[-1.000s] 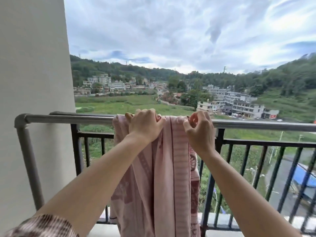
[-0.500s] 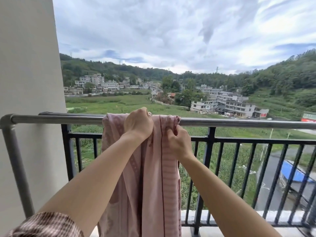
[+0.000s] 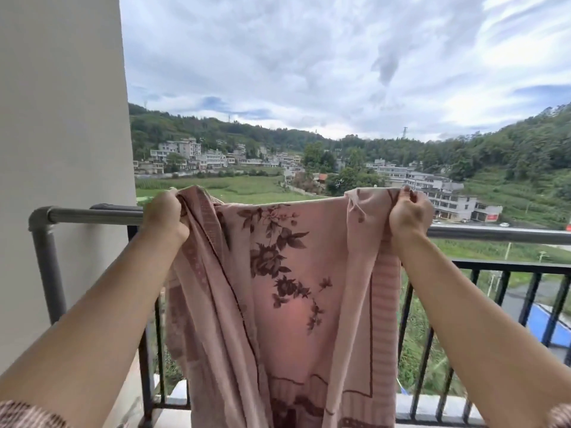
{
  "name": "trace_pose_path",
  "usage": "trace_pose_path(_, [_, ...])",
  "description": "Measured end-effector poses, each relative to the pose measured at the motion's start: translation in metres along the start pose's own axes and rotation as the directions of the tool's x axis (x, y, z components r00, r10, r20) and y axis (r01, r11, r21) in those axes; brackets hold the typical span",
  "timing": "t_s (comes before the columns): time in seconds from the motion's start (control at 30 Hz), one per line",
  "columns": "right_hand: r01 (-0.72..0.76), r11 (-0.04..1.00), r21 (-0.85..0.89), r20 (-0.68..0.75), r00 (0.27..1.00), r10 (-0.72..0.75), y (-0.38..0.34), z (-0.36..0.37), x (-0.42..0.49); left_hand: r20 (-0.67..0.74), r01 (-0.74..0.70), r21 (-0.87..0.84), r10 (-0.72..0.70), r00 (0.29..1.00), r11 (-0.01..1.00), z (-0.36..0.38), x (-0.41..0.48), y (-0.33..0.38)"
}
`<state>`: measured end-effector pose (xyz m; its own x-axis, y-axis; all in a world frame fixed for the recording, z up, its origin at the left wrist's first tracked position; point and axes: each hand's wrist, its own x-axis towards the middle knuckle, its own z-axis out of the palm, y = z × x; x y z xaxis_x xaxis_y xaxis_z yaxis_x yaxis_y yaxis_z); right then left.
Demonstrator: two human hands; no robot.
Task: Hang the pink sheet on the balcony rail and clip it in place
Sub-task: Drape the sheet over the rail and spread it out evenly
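Note:
The pink sheet (image 3: pixel 296 273), printed with dark red flowers and a striped border, hangs spread in front of the grey metal balcony rail (image 3: pixel 92 215). Its top edge is stretched between my hands, slightly above the rail. My left hand (image 3: pixel 163 216) grips the bunched left corner. My right hand (image 3: pixel 409 216) grips the right corner. The sheet's lower part drops out of view at the bottom. No clip is visible.
A white wall (image 3: pixel 61 149) stands at the left, where the rail bends down into a post (image 3: pixel 48 267). Black vertical railing bars (image 3: pixel 506 291) run below the rail. Beyond lie fields, buildings and hills.
My hands have moved apart along the top edge, and the bunched sheet is now spread wide and lifted a little above the rail. The flower print shows.

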<state>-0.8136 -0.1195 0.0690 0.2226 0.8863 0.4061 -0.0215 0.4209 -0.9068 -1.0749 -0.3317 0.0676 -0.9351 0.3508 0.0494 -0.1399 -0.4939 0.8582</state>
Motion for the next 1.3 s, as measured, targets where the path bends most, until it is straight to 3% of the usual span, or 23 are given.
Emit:
trace_pose_path(0.07, [0.090, 0.986, -0.138, -0.015, 0.996, -0.093, 0.003, -0.010, 0.010, -0.102, -0.048, 0.107, 0.059, 0.993, 0.993, -0.031, 0.021, 0.012])
trace_pose_path(0.17, [0.179, 0.935, -0.306, 0.096, 0.983, -0.157, 0.017, -0.018, 0.004, -0.245, -0.133, 0.398, 0.245, 0.938, 0.908, -0.061, 0.042, 0.002])
trace_pose_path(0.23, [0.167, 0.928, -0.333, 0.114, 0.984, -0.136, 0.023, -0.024, -0.002, -0.209, -0.244, 0.513, 0.395, 0.894, 0.823, -0.064, 0.045, -0.003])
trace_pose_path(0.37, [0.068, 0.970, -0.235, -0.151, 0.983, -0.105, 0.021, -0.048, 0.021, -0.148, -0.414, 0.609, 0.609, 0.779, 0.677, -0.057, 0.042, 0.014])
trace_pose_path(0.43, [0.043, 0.955, -0.294, -0.156, 0.983, -0.092, 0.030, -0.062, 0.030, -0.107, -0.434, 0.673, 0.660, 0.744, 0.598, -0.054, 0.035, 0.011])
trace_pose_path(0.57, [0.062, 0.929, -0.366, 0.112, 0.994, -0.023, 0.059, -0.083, 0.020, 0.121, -0.468, 0.826, 0.711, 0.692, 0.315, -0.019, -0.002, -0.024])
trace_pose_path(0.7, [-0.193, 0.979, -0.072, 0.169, 0.965, 0.203, 0.057, -0.100, 0.023, 0.583, -0.801, 0.588, 0.626, 0.517, 0.114, 0.041, -0.060, -0.072])
trace_pose_path(0.8, [-0.244, 0.970, -0.005, 0.331, 0.915, 0.232, 0.052, -0.115, 0.034, 0.792, -0.913, 0.373, 0.455, 0.406, 0.166, 0.082, -0.114, -0.111])
trace_pose_path(0.93, [-0.024, 0.997, -0.076, 0.515, 0.855, 0.060, 0.048, -0.130, 0.050, 0.899, -0.890, 0.279, 0.228, 0.374, 0.360, 0.127, -0.181, -0.160])
trace_pose_path(1.03, [0.106, 0.991, -0.088, 0.659, 0.752, -0.022, 0.049, -0.135, 0.065, 0.888, -0.896, 0.400, 0.157, 0.431, 0.194, 0.166, -0.214, -0.198])
trace_pose_path(1.1, [0.118, 0.992, -0.053, 0.767, 0.641, -0.035, 0.054, -0.141, 0.077, 0.835, -0.862, 0.484, 0.216, 0.506, 0.150, 0.188, -0.221, -0.214])
trace_pose_path(1.2, [0.127, 0.992, -0.011, 0.838, 0.542, -0.060, 0.075, -0.155, 0.099, 0.767, -0.845, 0.488, 0.356, 0.535, 0.220, 0.206, -0.223, -0.224])
trace_pose_path(1.3, [0.146, 0.988, -0.059, 0.852, 0.523, -0.027, 0.105, -0.169, 0.117, 0.681, -0.780, 0.475, 0.391, 0.619, 0.408, 0.202, -0.231, -0.219])
